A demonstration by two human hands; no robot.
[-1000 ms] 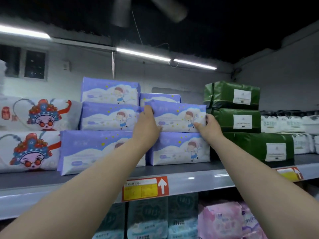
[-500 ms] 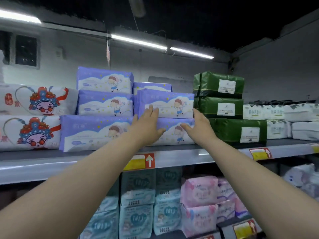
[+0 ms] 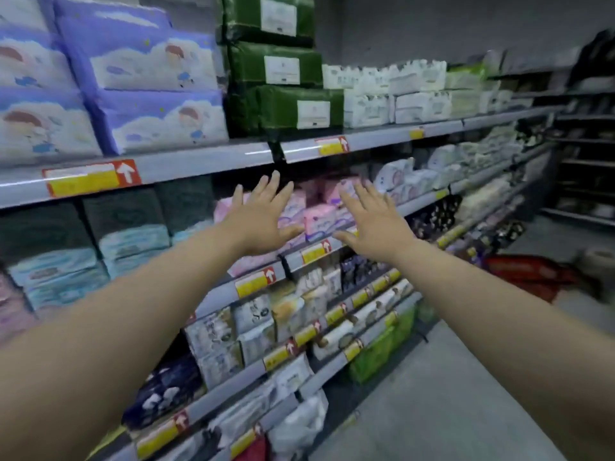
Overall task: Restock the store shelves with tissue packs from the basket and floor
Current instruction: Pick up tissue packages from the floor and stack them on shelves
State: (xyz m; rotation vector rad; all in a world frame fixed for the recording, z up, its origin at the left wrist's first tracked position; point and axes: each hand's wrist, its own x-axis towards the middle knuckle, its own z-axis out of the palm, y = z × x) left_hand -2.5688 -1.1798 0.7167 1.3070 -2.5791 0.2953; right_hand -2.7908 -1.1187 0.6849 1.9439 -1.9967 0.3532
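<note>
bare forearms are reaching in from the near edge, and both hands are hanging empty in front of the shelving. the left hand [image 3: 263, 221] is spreading its fingers flat, the right hand [image 3: 374, 224] is doing the same just beside it, and neither is touching or gripping anything. just beyond them, pink packs [image 3: 319, 216] are sitting on a middle shelf [image 3: 294, 261]. higher and to the left, the purple tissue packs [image 3: 149, 91] are lying stacked on the top shelf [image 3: 199, 164], right beside green packs [image 3: 289, 104]. these film-wrapped bundles are looking light and soft, so they are likely going to dent under a squeeze, and the glossy wrap may be slipping in a one-handed pinch. taking a pack by both short ends with flat palms is looking like the safest hold. far right, on the floor [image 3: 466, 377], a red shape [image 3: 532, 274] is lying, possibly the basket, though it is too blurred to tell.
</note>
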